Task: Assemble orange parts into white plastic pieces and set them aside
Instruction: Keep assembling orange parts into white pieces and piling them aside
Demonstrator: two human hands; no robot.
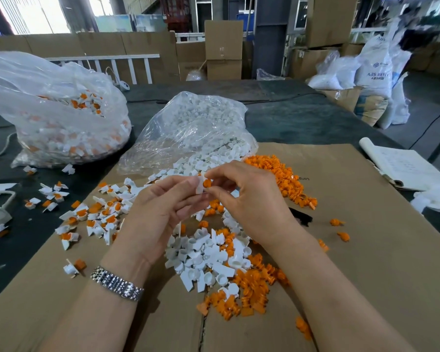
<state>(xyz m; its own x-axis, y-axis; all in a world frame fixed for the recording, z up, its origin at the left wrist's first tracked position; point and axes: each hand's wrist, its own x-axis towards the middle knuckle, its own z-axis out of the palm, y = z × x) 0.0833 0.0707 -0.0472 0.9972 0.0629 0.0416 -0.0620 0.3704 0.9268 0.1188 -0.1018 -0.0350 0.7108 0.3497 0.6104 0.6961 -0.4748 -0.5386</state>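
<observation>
The white sack (374, 69) off to the right carried the clearest print: "ABS RESIN" in blue-grey capitals, with a small logo and a word above it too blurred to read, and a smaller line beneath that could not be made out. Higher up on the same stack, another white sack (380, 39) showed only the start of a word, "AB". The cardboard sheet (366, 250) bore faint upside-down lettering near the orange heap, unreadable. The open notebook (404, 166) had handwriting, far too small to tell.
</observation>
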